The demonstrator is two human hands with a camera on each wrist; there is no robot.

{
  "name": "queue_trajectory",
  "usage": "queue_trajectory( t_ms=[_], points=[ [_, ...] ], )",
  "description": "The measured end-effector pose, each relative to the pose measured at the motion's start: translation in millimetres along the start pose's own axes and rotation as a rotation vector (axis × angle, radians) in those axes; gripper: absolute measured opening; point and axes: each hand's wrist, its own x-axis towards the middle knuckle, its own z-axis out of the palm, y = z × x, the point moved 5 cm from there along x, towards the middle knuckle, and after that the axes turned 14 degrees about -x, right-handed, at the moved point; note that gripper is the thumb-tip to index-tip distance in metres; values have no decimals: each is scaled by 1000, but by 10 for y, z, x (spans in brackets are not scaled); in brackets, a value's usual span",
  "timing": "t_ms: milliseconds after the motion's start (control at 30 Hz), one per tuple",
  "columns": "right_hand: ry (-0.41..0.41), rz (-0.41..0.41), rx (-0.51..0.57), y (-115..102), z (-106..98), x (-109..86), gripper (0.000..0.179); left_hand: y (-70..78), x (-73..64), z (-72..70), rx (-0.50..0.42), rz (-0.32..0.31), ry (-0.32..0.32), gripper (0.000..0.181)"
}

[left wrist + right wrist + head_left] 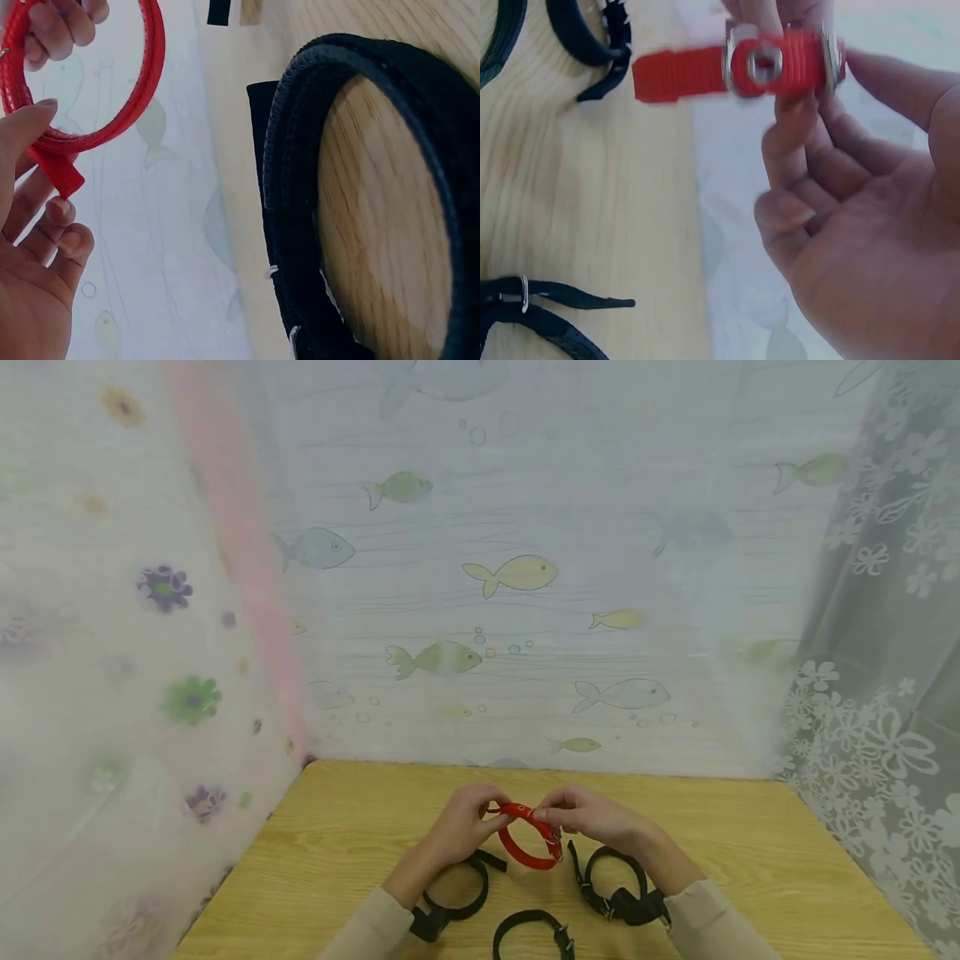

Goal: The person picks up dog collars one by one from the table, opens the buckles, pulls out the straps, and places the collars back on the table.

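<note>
Both hands hold a red collar (534, 862) up above the table, its strap bent into a loop. My left hand (467, 820) pinches the loop's left side between thumb and fingers; in the left wrist view a short red strap end (64, 174) sticks out below that thumb. On the other side, my right hand (600, 818) pinches the collar near its metal buckle. The right wrist view shows the silver metal fittings (735, 60) close up, with the free red strap end (676, 75) pointing left. Part of the collar is hidden behind the fingers.
Beneath the left forearm lies a black collar (480, 902) with a dark box on it. Another black collar (636, 860) with a box (637, 907) is by the right forearm. A third black collar (525, 916) lies in front on the wooden table (337, 810). Patterned curtains surround it.
</note>
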Motion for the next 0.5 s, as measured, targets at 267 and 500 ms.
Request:
queue_trajectory(
  t_ms=[267, 500],
  points=[
    [118, -45, -177, -41, 0, -12, 21, -54, -47, -47, 13, -68, 55, 6],
    [272, -108, -402, -80, -37, -25, 13, -77, -67, -87, -56, -97, 86, 8]
  ],
)
